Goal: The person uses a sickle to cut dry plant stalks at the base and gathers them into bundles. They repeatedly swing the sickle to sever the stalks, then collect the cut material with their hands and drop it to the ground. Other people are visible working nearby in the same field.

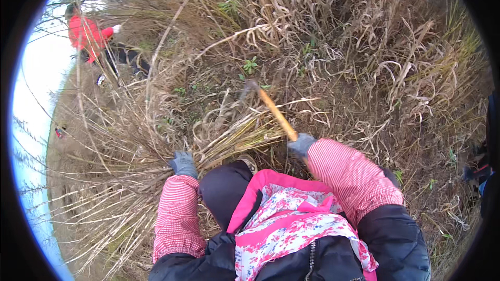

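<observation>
My left hand (183, 164), in a grey glove, is closed around a thick bundle of dry stalks (230, 140). The cut-looking ends of the bundle point up and to the right, while its long thin tops fan out to the lower left. In my gloved right hand (301, 145) is the wooden handle of a sickle (278, 114). Its metal head is blurred and sits just above the stalks' ends, over the ground; I cannot tell whether it touches anything. Part of a shoe (249, 163) shows beneath the bundle, beside my dark-clad knee (224, 191).
Dense dry grass (312, 19) covers the slope ahead and to the right. A small green plant (250, 65) grows beyond the sickle. A person in a red jacket (86, 35) stands at the upper left, behind thin bare stems. Dark, partly cut-off shapes show at the right rim.
</observation>
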A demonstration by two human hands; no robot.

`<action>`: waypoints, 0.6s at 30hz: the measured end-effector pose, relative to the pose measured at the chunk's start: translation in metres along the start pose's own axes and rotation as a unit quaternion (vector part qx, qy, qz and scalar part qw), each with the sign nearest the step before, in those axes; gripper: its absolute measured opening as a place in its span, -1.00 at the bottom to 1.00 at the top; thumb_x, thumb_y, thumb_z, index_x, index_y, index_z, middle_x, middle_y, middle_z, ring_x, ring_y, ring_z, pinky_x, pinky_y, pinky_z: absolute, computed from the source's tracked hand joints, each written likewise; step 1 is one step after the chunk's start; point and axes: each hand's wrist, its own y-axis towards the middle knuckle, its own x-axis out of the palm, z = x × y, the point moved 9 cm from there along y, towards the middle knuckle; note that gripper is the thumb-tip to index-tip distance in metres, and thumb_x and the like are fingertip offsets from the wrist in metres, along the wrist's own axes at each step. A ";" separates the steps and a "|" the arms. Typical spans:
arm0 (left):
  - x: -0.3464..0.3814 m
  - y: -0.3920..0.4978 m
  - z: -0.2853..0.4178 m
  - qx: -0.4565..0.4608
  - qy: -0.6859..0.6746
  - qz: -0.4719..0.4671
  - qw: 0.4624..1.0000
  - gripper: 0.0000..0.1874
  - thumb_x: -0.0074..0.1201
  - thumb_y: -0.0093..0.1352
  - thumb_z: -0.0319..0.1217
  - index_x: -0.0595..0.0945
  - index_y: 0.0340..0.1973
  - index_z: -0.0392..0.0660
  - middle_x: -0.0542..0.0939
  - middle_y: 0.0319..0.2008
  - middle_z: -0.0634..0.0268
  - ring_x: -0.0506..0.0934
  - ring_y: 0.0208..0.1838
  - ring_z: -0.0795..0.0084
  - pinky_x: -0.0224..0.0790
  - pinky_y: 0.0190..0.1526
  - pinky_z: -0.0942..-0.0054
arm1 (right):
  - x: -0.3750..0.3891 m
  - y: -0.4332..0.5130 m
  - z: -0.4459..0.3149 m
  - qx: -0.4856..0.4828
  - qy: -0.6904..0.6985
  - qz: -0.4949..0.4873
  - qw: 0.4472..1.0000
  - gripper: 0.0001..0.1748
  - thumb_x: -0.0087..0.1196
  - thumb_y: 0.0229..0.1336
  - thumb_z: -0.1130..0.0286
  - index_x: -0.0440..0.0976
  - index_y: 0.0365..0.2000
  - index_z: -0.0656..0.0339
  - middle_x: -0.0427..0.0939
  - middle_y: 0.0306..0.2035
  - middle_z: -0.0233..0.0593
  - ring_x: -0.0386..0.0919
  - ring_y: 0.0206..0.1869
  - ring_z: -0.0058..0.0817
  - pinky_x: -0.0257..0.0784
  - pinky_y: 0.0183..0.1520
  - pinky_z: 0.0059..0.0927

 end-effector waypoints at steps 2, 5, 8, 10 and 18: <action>0.022 -0.007 -0.010 0.001 0.014 -0.012 1.000 -0.59 -0.08 0.33 -0.28 0.39 0.11 0.12 0.37 0.12 0.33 0.22 0.22 0.23 0.22 -0.02 -0.21 | -0.035 -0.006 0.014 0.048 -0.111 -0.031 0.992 -0.50 0.13 -0.17 -0.06 0.52 -0.47 0.23 0.53 -0.60 -0.23 0.53 -0.56 -0.41 0.40 -0.50 -0.33; 0.066 -0.019 -0.029 -0.011 0.031 0.021 0.999 -0.65 -0.06 0.29 -0.27 0.47 0.00 0.11 0.44 0.01 0.34 0.28 0.17 0.24 0.21 -0.06 -0.28 | -0.110 -0.056 0.029 0.004 -0.276 -0.033 0.961 -0.51 0.10 -0.16 -0.05 0.54 -0.42 0.22 0.55 -0.55 -0.08 0.57 -0.50 -0.28 0.42 -0.43 -0.28; 0.092 -0.025 -0.016 0.018 -0.069 0.120 0.990 -0.77 -0.07 0.26 -0.29 0.53 -0.18 0.07 0.49 -0.21 0.39 0.37 0.01 0.26 0.28 -0.11 -0.21 | -0.155 -0.104 0.041 0.022 -0.278 0.018 0.960 -0.47 0.14 -0.14 0.01 0.49 -0.32 0.31 0.53 -0.56 -0.14 0.53 -0.56 -0.40 0.39 -0.49 -0.35; 0.088 -0.018 -0.001 0.023 -0.113 0.195 0.974 -0.82 -0.06 0.23 -0.33 0.57 -0.26 0.09 0.51 -0.27 0.41 0.40 -0.07 0.32 0.32 -0.24 -0.10 | -0.147 -0.127 0.040 0.009 -0.094 -0.023 0.995 -0.57 0.18 -0.08 0.18 0.47 -0.26 0.29 0.47 -0.62 -0.31 0.42 -0.66 -0.59 0.32 -0.59 -0.46; 0.078 -0.010 -0.032 0.023 -0.114 0.106 0.988 -0.64 -0.05 0.27 -0.35 0.48 0.00 0.07 0.45 -0.01 0.37 0.34 0.09 0.34 0.26 -0.06 -0.07 | -0.129 -0.141 0.033 0.007 -0.183 0.106 0.977 -0.57 0.25 -0.10 0.20 0.45 -0.30 0.34 0.47 -0.59 -0.28 0.41 -0.62 -0.56 0.35 -0.54 -0.44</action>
